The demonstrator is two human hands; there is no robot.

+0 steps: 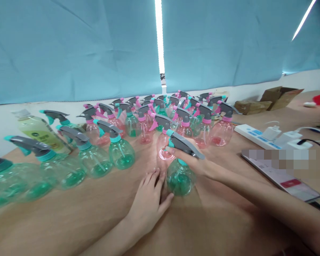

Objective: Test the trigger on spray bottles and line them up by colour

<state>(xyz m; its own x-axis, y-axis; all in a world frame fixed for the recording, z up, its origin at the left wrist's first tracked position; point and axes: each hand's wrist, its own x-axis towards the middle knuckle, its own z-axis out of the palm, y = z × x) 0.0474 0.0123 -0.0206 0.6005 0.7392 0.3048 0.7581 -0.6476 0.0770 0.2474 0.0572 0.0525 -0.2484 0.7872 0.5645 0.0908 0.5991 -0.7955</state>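
A green spray bottle [181, 179] with a grey and teal trigger head stands upright on the brown table [96, 217]. Wrapped round its neck and trigger head is my right hand [190, 158]. Just left of its base, my left hand [150, 195] rests low over the table, fingers apart and nothing in them. Behind the held bottle is a pink spray bottle [165, 149], partly covered by my right hand. Another green spray bottle [122, 154] stands to the left, beyond my left hand.
Several green bottles [94, 160] line the left side, near a large yellow-green bottle [40, 129]. Many pink and green bottles crowd the back. On the right lie a white power strip [256, 137] with plugs, a phone [290, 185] and an open cardboard box [280, 97].
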